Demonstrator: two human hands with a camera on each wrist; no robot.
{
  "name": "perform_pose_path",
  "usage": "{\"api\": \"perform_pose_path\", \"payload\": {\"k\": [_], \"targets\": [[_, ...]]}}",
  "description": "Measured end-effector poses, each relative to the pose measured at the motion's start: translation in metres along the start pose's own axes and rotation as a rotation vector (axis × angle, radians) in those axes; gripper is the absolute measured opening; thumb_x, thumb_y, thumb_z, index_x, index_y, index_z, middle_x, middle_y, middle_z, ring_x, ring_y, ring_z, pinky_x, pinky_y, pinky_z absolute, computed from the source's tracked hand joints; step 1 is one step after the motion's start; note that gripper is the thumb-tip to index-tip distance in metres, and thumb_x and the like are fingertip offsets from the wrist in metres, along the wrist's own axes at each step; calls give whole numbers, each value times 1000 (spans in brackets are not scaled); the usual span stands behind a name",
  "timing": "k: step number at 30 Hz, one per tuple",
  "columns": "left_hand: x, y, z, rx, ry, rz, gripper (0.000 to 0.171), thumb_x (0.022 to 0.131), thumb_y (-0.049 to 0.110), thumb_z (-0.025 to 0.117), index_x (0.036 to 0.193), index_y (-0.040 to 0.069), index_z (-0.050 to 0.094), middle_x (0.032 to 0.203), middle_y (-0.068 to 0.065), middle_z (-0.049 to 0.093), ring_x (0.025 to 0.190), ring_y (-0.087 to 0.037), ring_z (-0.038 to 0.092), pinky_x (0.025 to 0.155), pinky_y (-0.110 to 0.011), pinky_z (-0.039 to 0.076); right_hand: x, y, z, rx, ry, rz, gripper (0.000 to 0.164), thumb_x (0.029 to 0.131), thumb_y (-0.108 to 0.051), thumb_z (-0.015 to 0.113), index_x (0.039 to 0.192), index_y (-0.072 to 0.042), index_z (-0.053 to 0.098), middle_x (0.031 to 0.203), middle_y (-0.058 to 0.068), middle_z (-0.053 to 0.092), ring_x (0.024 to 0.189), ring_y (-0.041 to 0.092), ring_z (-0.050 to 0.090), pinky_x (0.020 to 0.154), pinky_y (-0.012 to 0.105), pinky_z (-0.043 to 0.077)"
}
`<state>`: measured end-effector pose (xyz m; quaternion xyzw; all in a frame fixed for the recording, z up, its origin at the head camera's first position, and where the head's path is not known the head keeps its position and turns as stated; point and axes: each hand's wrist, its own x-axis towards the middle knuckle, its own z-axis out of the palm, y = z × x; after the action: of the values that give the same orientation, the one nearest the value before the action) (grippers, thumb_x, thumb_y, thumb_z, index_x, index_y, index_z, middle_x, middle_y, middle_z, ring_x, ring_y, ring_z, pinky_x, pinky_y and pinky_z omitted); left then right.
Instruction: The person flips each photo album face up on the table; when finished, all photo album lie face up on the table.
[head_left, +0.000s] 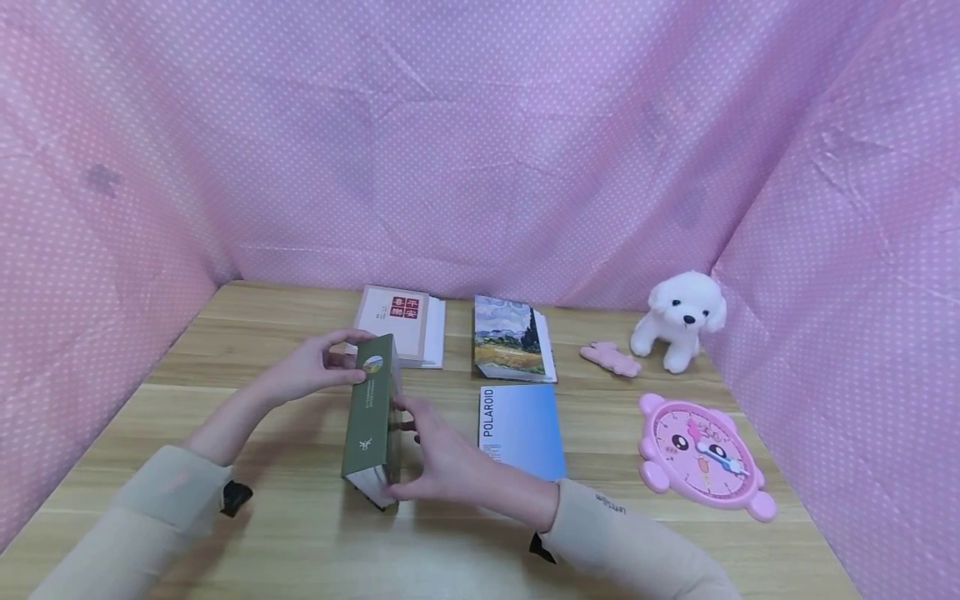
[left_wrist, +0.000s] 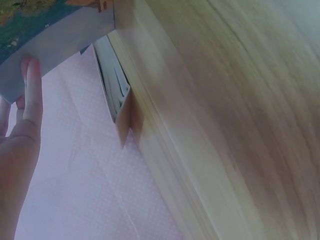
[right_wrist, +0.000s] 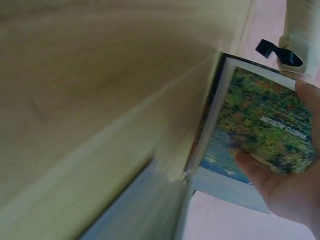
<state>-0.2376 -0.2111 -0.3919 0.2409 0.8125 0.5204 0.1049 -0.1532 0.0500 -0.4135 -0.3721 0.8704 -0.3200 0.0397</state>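
Observation:
A thick photo album (head_left: 367,425) with a green spine stands on edge on the wooden table, left of centre, its spine tilted up toward the head camera. My left hand (head_left: 311,367) grips its far end, thumb on the spine. In the left wrist view, fingers of that hand lie against the painted cover (left_wrist: 60,42). On the other side, my right hand (head_left: 450,458) holds the album, thumb at the near lower corner and fingers higher on the cover. The right wrist view shows this flowery cover (right_wrist: 265,120) between the spread thumb and fingers.
Behind the album lies a cream album (head_left: 390,325) with red characters. Right of that are a landscape-painting album (head_left: 510,337) and a blue POLAROID album (head_left: 525,425). Farther right are a pink clip-like piece (head_left: 611,358), a white plush dog (head_left: 678,321) and a pink toy clock (head_left: 705,454). Pink dotted cloth (head_left: 480,150) surrounds the table.

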Motion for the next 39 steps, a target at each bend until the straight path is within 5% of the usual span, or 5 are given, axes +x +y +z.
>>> {"api": "perform_pose_path", "payload": {"k": [8,17,27,30,39], "targets": [[-1,0,0,-31,-22,4,63,85,18,71,138,3,41,139,-21,42,106,-32,62,82,-30,56,-5,8,5,-94,-40,-1,117,66,-41,84,149,-23,4,147,7,31,121,20,52,98,32,47],[-2,-9,0,-39,-37,43,63,85,16,71,140,7,42,141,-18,42,107,-31,60,82,-29,56,-8,11,3,-146,-112,132,115,66,-51,81,149,-39,2,146,16,33,112,29,57,77,35,57],[-4,-19,-4,77,-15,-58,65,86,27,70,143,14,42,145,-18,40,112,-37,57,84,-35,55,-7,16,3,-134,-157,156,102,70,-50,79,149,-36,15,147,14,27,115,28,54,86,33,54],[-5,-24,-6,83,-24,-70,68,85,27,71,144,13,41,146,-18,39,104,-36,62,84,-39,55,-6,18,4,-128,-172,170,101,72,-48,79,149,-35,16,149,14,24,112,29,56,83,31,55],[-9,-43,-11,125,-63,-82,76,84,28,72,144,1,35,147,-24,34,119,-42,51,99,-53,43,-2,26,5,-139,-204,177,94,72,-44,80,147,-33,25,154,10,19,110,31,58,74,27,55]]}}
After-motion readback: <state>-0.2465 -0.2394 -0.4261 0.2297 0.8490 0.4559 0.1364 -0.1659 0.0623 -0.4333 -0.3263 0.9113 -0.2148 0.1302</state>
